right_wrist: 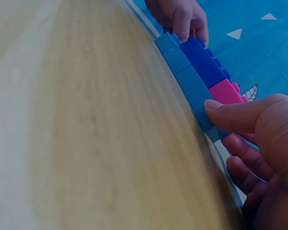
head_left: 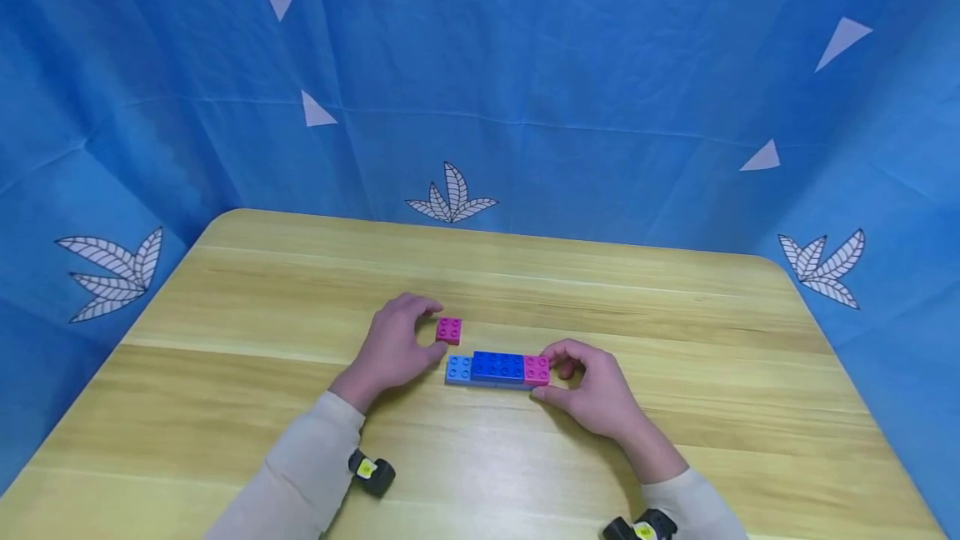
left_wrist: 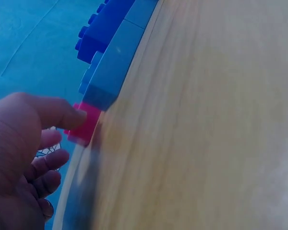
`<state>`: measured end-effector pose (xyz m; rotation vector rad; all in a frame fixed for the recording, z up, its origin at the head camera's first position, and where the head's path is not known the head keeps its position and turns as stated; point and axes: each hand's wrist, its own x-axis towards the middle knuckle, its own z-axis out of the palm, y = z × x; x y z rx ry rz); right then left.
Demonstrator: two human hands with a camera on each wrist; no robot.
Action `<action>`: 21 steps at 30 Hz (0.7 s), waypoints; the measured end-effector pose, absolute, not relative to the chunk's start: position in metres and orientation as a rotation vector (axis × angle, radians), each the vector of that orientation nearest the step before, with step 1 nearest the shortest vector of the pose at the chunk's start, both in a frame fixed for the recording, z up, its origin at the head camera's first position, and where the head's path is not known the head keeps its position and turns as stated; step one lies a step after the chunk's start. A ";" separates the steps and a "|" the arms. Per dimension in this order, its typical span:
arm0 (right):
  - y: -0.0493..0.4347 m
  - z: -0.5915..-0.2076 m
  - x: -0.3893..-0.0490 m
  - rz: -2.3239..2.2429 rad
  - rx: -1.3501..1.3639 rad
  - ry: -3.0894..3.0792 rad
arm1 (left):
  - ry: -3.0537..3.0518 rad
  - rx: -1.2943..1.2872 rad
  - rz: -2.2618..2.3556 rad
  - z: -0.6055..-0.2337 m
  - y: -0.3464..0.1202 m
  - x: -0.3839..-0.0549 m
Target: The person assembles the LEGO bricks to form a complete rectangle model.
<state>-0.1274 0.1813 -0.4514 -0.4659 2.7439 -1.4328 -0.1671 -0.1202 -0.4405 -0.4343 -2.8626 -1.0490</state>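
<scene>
My left hand (head_left: 437, 330) pinches a small loose pink brick (head_left: 449, 330) between thumb and forefinger, just behind the left end of a brick row. In the left wrist view the thumb (left_wrist: 62, 112) touches that pink brick (left_wrist: 85, 122). The row has a light blue base (head_left: 458, 369) carrying a dark blue brick (head_left: 497, 366) and a pink brick (head_left: 536, 368). My right hand (head_left: 550, 373) grips the row's right end, its thumb (right_wrist: 230, 112) pressed against the side of the light blue base (right_wrist: 194, 88), below the pink brick (right_wrist: 224, 91).
The bricks lie near the middle of a light wooden table (head_left: 675, 332) with rounded corners. Blue cloth with white leaf and triangle prints (head_left: 480, 90) hangs behind and at both sides. Black wrist cameras (head_left: 371, 473) sit near the front edge.
</scene>
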 end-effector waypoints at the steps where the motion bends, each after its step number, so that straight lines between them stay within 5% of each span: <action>1: 0.181 -0.451 -0.127 -1.432 -0.461 2.743 | -2.867 -0.438 -1.049 -0.441 -0.120 -0.168; 21: 0.181 -0.450 -0.126 -1.421 -0.444 2.739 | -2.877 -0.391 -1.171 -0.441 -0.116 -0.169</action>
